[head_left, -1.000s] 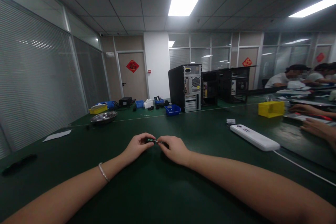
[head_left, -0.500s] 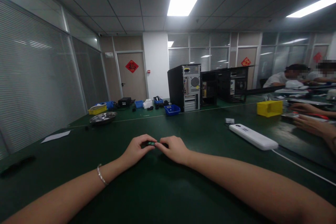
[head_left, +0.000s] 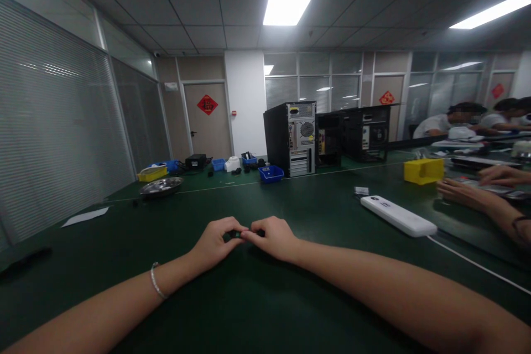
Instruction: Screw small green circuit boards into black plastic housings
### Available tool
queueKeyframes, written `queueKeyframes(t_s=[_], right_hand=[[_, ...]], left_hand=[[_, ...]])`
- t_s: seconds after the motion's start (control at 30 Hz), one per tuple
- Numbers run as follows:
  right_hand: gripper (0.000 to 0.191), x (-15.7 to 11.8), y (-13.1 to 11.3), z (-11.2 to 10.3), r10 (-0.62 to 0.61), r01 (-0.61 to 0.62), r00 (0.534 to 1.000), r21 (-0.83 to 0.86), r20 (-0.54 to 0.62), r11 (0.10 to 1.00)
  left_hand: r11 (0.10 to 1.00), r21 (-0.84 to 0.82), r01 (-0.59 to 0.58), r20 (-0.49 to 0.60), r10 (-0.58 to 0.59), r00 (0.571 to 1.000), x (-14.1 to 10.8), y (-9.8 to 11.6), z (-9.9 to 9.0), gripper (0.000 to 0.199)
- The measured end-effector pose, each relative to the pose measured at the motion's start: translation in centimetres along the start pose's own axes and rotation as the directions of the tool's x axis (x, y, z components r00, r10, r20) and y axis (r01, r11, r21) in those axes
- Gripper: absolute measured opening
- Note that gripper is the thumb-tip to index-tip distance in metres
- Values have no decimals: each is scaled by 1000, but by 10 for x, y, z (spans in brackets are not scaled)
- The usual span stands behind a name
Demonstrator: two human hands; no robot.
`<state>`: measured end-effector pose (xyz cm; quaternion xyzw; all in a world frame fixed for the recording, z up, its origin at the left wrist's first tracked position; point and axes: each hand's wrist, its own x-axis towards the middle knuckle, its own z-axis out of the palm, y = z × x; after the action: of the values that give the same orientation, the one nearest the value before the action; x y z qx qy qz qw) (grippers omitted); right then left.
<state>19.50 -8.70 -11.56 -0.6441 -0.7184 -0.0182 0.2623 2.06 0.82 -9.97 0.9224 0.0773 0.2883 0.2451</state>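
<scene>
"So, what are the two hands on?"

"A small green piece. It sits at the centre of the dial, between the fingertips, just over the green table."

"And the left hand?"

"Gripping it: thumb and fingers curve into a loop and pinch the piece near the tips. A bracelet rings that wrist."

"The right hand?"

"Curled, thumb and fingertips brought up to the left's from three o'clock. The tips cover the piece's end, so I can't tell whether they pinch it too."

"Then what lies around, with twelve straight ahead?"

"A blue tray near half past twelve, and just past it at one the tower, its back panel showing. A yellow bin is at two; a white bar trailing a cable, towards half past two."

"Anything left of twelve?"

"Yes, a steel plate at half past ten, then paper lying flat towards half past nine."

"Whose hands are those, well apart at half past two?"

"A co-worker's, bare, over parts too blurred to name."
</scene>
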Motion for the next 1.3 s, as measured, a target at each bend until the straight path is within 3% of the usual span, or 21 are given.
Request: queueKeyframes(t_s=[0.4,0.6,1.3], right_hand=[[50,1,-3,-7,46,-52,998,143,47,988],[53,1,1,-5,21,-31,998,193,54,981],[50,2,2,-2,36,-34,999,267,-2,963]], left_hand=[[979,-179,94,6,-95,995,2,-11,3,18],[921,-365,133,66,-117,991,4,-11,3,18],[750,-613,248,155,-193,969,7,-16,9,21]])
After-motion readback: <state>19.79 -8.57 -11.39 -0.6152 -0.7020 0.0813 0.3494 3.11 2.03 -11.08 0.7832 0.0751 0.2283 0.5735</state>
